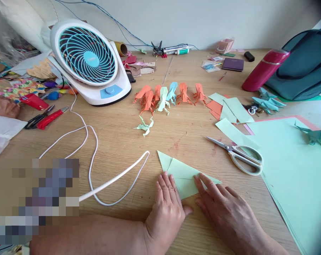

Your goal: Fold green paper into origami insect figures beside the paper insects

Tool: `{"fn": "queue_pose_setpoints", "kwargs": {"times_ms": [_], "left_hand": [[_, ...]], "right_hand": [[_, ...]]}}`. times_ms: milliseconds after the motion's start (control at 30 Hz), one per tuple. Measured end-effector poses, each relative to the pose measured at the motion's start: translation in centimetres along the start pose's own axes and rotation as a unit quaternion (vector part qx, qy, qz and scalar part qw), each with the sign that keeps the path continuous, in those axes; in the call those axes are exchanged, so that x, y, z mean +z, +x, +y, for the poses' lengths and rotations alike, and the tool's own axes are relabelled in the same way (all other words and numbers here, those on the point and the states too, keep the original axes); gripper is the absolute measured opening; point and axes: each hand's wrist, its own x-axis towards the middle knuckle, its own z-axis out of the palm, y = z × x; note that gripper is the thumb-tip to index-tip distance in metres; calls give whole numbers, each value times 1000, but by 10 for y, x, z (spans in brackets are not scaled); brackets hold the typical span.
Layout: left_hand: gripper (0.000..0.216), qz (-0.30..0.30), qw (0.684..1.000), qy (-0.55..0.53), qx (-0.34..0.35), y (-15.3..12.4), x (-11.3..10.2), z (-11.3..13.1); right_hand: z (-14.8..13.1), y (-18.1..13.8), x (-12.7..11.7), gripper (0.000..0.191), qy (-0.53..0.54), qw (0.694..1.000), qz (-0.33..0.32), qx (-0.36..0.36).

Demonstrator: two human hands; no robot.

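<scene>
A pale green sheet of origami paper [185, 177], folded into a triangular shape with a flap line across it, lies flat on the wooden table. My left hand [168, 202] rests with its fingers stretched out on the paper's lower left part. On the right side, the fingers of my right hand [221, 203] press along the paper, the index finger extended near its upper edge. White-handled scissors [245, 159] lie to the right of the paper, blades pointing left. Beyond it stands a small green folded paper figure [144, 125].
Several folded paper animals [162, 99] stand in a group at mid-table. A white fan [91, 60] is at the back left, its cable [92, 170] looping forward. Cut paper pieces [234, 108], large green sheets [290, 170] and a red flask [266, 69] are on the right.
</scene>
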Motion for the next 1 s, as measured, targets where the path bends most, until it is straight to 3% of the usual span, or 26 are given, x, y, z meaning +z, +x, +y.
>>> {"fn": "queue_pose_setpoints", "kwargs": {"times_ms": [167, 400, 533, 667, 767, 867, 933, 1000], "left_hand": [[86, -4, 1000, -3, 23, 0, 0, -3], [89, -24, 997, -72, 8, -3, 4, -6], [87, -37, 993, -112, 9, -4, 7, -7], [84, -38, 982, -186, 19, 4, 14, -16], [78, -8, 959, -280, 33, 23, 24, -36], [83, 56, 889, -454, 8, 47, 37, -60], [84, 70, 796, -598, -61, 59, 44, -71], [64, -3, 684, -723, -96, 66, 47, -76]], "right_hand": [[9, 6, -2, 32, 48, 999, -11, 20], [18, 19, 2, 20, 142, 978, -39, 146], [14, 25, -3, 18, 230, 938, -99, 240], [19, 35, -13, 15, 331, 882, -172, 289], [26, 40, -14, 26, 419, 840, -140, 314], [29, 41, -10, 32, 487, 805, -86, 327], [25, 40, -8, 35, 507, 795, -63, 326], [19, 39, -7, 35, 517, 793, -52, 318]]}}
